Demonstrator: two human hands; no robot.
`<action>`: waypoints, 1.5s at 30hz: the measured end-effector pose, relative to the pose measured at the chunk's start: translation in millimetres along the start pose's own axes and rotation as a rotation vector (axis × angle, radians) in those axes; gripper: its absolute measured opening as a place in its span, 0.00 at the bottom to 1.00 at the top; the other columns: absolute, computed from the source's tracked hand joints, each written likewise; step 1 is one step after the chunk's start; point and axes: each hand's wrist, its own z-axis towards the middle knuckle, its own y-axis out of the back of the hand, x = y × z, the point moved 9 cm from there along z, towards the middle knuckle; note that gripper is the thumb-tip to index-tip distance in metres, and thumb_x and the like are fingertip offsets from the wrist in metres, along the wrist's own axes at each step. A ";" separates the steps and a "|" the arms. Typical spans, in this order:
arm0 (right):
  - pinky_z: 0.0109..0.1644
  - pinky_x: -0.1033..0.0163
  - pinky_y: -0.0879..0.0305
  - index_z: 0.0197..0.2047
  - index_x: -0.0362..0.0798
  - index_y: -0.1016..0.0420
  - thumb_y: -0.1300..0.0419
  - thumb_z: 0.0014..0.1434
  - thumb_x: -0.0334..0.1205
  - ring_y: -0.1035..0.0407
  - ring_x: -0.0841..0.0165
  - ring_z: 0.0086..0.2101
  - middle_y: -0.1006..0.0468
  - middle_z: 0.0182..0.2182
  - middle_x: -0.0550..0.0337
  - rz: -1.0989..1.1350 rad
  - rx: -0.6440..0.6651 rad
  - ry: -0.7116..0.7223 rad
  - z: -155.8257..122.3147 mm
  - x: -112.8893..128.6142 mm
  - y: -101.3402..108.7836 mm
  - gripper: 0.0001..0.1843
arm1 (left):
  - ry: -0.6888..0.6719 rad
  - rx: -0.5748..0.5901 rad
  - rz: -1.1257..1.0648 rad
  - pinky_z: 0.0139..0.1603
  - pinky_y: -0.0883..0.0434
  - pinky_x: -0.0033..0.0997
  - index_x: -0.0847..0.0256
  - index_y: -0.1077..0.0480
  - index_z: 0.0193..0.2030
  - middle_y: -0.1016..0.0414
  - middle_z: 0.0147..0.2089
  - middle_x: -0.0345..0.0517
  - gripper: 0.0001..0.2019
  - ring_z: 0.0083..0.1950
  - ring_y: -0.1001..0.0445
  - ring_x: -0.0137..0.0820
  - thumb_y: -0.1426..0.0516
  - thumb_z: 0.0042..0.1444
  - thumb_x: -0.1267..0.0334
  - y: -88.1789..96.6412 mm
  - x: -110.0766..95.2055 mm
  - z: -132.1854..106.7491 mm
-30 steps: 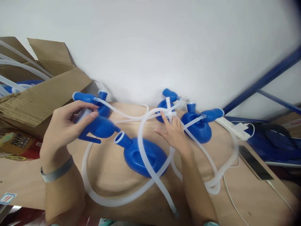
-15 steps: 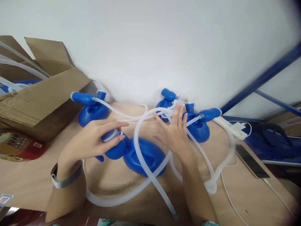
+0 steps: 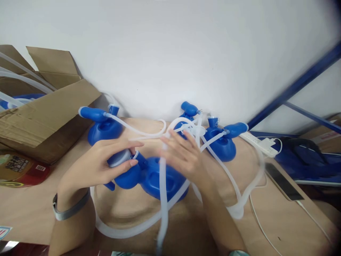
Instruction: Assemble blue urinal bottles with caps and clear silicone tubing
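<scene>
My left hand (image 3: pixel 99 163) is closed around a blue funnel-shaped piece (image 3: pixel 125 174) with a pale end, held against the neck of a flat blue plastic vessel (image 3: pixel 165 177) lying on the table. My right hand (image 3: pixel 183 156) hovers over that vessel with fingers spread and a translucent white hose (image 3: pixel 163 199) running under them; whether it grips the hose is unclear. The hose loops across the tabletop (image 3: pixel 32 199) in front of me.
Two more blue vessels (image 3: pixel 102 128) (image 3: pixel 222 144) with funnels and hoses stand near the white wall. An open cardboard box (image 3: pixel 45 103) with hoses sits at left. A white power strip (image 3: pixel 257 142), a phone (image 3: pixel 282 182) and blue shelf rails (image 3: pixel 295 90) lie at right.
My left hand carried the blue funnel piece rightward to the vessel's neck. My right hand drew back from the far vessels toward the near one, and the hose loop shifted with it.
</scene>
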 end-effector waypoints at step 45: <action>0.57 0.38 0.29 0.59 0.49 0.22 0.40 0.68 0.45 0.26 0.50 0.51 0.20 0.42 0.50 -0.079 -0.293 -1.119 12.7 -218.2 -7.5 0.20 | 0.032 0.239 0.043 0.69 0.30 0.47 0.38 0.31 0.73 0.30 0.68 0.49 0.25 0.65 0.27 0.46 0.42 0.70 0.47 -65.4 -16.9 7.9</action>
